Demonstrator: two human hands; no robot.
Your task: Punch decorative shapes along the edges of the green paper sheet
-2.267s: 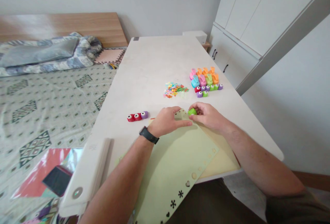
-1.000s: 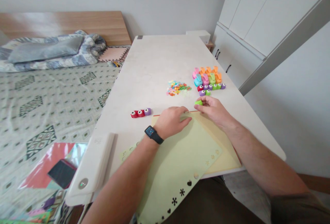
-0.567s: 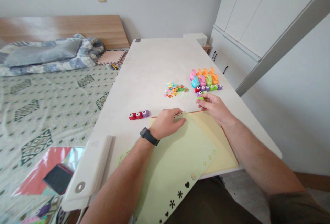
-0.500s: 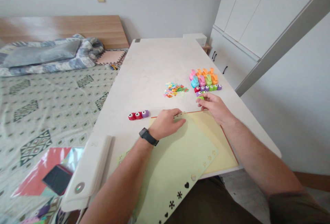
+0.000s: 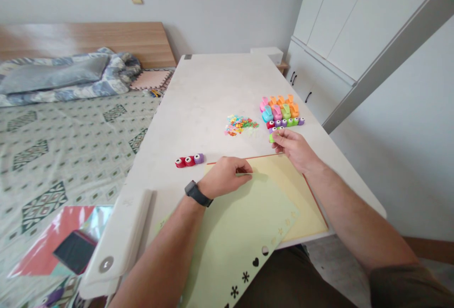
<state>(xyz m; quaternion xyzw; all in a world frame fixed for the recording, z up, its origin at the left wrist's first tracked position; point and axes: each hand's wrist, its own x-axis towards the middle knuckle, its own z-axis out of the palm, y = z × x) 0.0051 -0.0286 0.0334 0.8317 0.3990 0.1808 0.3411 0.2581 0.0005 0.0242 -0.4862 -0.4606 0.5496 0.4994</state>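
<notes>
My left hand (image 5: 232,174), with a black watch on the wrist, pinches the top edge of a pale green paper sheet (image 5: 244,213). Hearts, snowflake shapes and other cut-outs run along the sheet's lower right edge. Beneath it lie yellow sheets (image 5: 305,204) with a red sheet's edge showing. My right hand (image 5: 292,145) grips a small green craft punch (image 5: 272,137) between thumb and fingers, just beyond the yellow paper. Close by stand rows of small punches (image 5: 284,122) in red, purple and green. Behind them are larger lever punches (image 5: 277,111) in pink, orange, blue and green.
A pile of colourful paper cut-outs (image 5: 239,124) lies mid-table. Two red punches and a purple one (image 5: 189,160) stand left of my left hand. A long white device (image 5: 120,237) lies along the table's left edge, beside the bed (image 5: 71,147). White cabinets rise on the right.
My left hand has drawn the green sheet's top edge slightly toward me and now pinches it. My right hand keeps hold of the green punch, which shows more clearly.
</notes>
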